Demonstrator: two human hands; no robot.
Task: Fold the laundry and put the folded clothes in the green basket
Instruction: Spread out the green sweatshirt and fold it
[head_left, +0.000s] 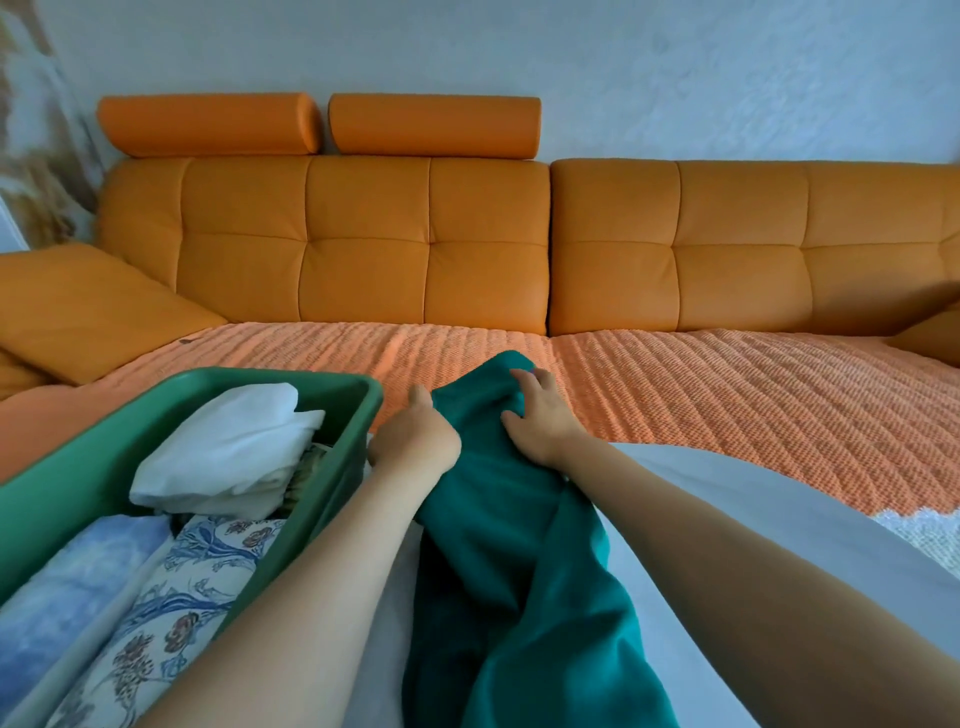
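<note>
An orange leather sofa (363, 244) with tufted back panels runs across the room against a pale, lightly textured wall (675, 78). Two orange bolster headrests (208, 124) sit on top of its left section. A ribbed, salmon-orange quilted cover (727, 395) lies over the seat. A loose orange cushion (88, 306) leans at the left end. Soft, even light fills the room. A blurred brown-and-white patterned surface (31, 130) fills the far left edge.
</note>
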